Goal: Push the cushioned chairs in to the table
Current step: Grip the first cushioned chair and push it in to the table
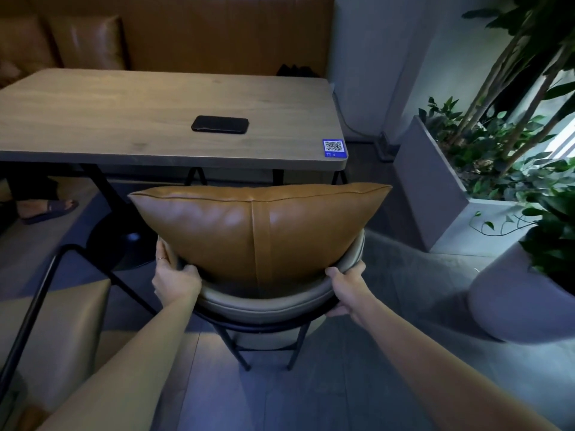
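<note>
A chair (267, 306) with a curved beige padded backrest and black metal legs stands in front of me, facing the wooden table (109, 107). A tan leather cushion (258, 225) leans upright against its backrest, its top just below the table's near edge. My left hand (174, 278) grips the left end of the backrest. My right hand (345, 287) grips the right end. A second chair (53, 321) with a black frame and beige padding stands at the lower left, further back from the table.
A black phone (220, 124) lies on the table, and a blue QR sticker (334, 148) marks its near right corner. A grey planter (435, 188) with leafy plants stands right, a round grey pot (510, 303) nearer. A person's sandalled foot (46, 208) shows left under the table. A brown bench lies beyond.
</note>
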Demonstrator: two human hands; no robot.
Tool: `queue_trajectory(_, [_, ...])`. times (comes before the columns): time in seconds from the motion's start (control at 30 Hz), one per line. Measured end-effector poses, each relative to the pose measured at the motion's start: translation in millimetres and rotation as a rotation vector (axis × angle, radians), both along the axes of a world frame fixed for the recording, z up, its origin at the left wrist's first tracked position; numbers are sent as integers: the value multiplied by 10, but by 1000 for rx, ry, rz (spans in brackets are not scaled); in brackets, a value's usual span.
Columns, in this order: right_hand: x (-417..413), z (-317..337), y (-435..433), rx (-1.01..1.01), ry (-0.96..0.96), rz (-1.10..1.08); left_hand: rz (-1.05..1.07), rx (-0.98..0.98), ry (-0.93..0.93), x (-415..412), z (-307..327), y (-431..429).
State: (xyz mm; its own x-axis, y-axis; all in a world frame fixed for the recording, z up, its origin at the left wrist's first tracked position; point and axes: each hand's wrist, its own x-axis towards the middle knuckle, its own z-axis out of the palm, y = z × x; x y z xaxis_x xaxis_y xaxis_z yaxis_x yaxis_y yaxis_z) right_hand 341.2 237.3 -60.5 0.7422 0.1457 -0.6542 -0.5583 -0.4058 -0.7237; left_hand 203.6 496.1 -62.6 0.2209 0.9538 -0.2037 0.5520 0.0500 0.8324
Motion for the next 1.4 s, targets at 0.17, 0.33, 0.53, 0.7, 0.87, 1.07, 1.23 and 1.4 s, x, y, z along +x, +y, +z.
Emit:
queue_trajectory(0.17, [20,-19,103,-5,3,-3,-36,-5,5,47,15,135])
queue_trajectory(0.33, [14,19,200,-20,16,-18,-59,-5,29,93,42,229])
queue_trajectory(0.53, [-61,50,202,-16,20,-28,-102,-7,24,5,33,285])
queue_trajectory(0.7, [-177,36,173,-17,17,-2,-35,-1,-20,-131,3,310])
queue_trajectory(0.87, [-205,56,152,-35,22,10,-55,-3,-28,-208,21,299])
queue_trajectory(1.07, [-77,66,131,-127,-11,48,-227,58,28,-224,199,199])
queue_trajectory(1.23, [-103,123,136,-177,-80,48,-246,137,71,-287,314,-60])
queue_trajectory(1.4, [-207,240,170,-227,-195,101,-326,265,288,-322,358,-534])
